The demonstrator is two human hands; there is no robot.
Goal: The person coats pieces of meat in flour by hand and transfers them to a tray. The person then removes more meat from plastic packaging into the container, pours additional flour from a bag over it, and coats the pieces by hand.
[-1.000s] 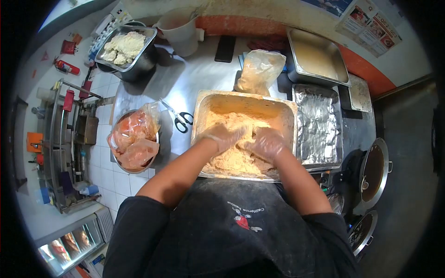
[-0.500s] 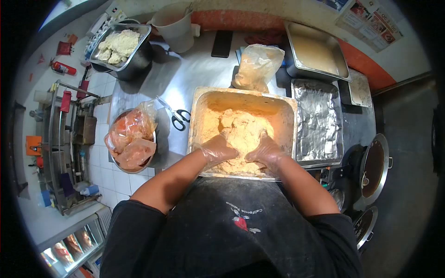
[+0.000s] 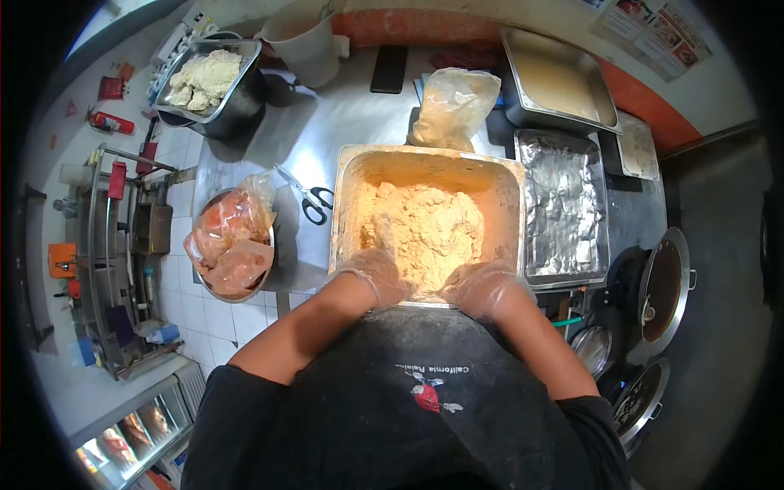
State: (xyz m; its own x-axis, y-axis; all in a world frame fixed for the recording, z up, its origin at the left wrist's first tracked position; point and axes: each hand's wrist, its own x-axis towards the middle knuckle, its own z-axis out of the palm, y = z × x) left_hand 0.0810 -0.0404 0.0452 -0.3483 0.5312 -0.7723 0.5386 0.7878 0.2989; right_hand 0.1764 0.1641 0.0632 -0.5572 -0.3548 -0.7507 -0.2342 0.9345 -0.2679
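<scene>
Floury mixture [image 3: 429,224] — pale orange, lumpy, heaped in the middle — sits inside the tub [image 3: 433,153], a rectangular metal one directly in front of the person's apron [image 3: 392,351]. Both hands in clear gloves, at the tub's near side. Left hand [image 3: 376,273] over the near left part of the tub, fingers pointing inward along the mixture, blurred; cannot tell how far they are spread or whether they close on anything. Right hand [image 3: 482,286] at the near right part, fingertips down by the mixture's near edge; its grip is also unclear. Just beyond the tub, a plastic bag [image 3: 453,106] with tan contents, upright. Right of the tub, close beside it, a foil-covered tray [image 3: 563,212]; beyond that tray, a deep metal pan [image 3: 604,121] with a pale tan inside. Left of the tub, scissors [image 3: 317,204], blades slightly apart, lying on the metal counter [image 3: 286,139]. Farther left, a round bowl [image 3: 238,299] holding pinkish-orange contents in clear plastic [image 3: 237,233]. Beyond the tub and to its left: a dark flat slab [image 3: 389,69], a translucent jug [image 3: 302,49], then a dark container [image 3: 238,113] with pale yellowish lumps [image 3: 204,79]. Well right of the tub — two round metal pans, the upper [image 3: 665,294] dark brown inside.
</scene>
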